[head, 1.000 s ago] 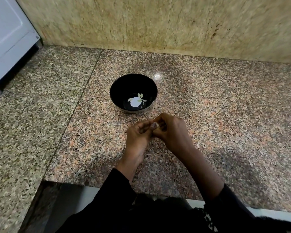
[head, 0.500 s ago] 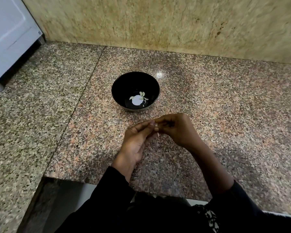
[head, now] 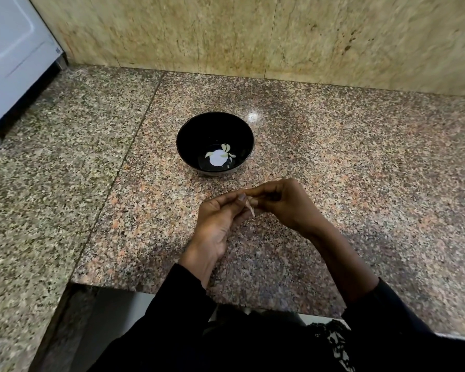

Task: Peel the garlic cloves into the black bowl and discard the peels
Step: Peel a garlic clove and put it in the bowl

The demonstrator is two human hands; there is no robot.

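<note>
A black bowl (head: 214,130) stands on the granite counter, with several peeled garlic cloves (head: 227,151) lying at its bottom beside a white glare spot. Just in front of the bowl my two hands meet above the counter. My left hand (head: 220,221) and my right hand (head: 285,204) both pinch a small garlic clove (head: 250,205) between their fingertips. A thin pale strip of peel hangs down from it. Most of the clove is hidden by the fingers.
The speckled granite counter (head: 346,157) runs back to a beige stone wall (head: 253,36). A white appliance (head: 11,57) stands at the far left. The counter's front edge (head: 172,289) lies just below my wrists.
My hands have drawn slightly apart and a strip of peel now hangs from the clove. The view has shifted a little; the bowl has not moved.
</note>
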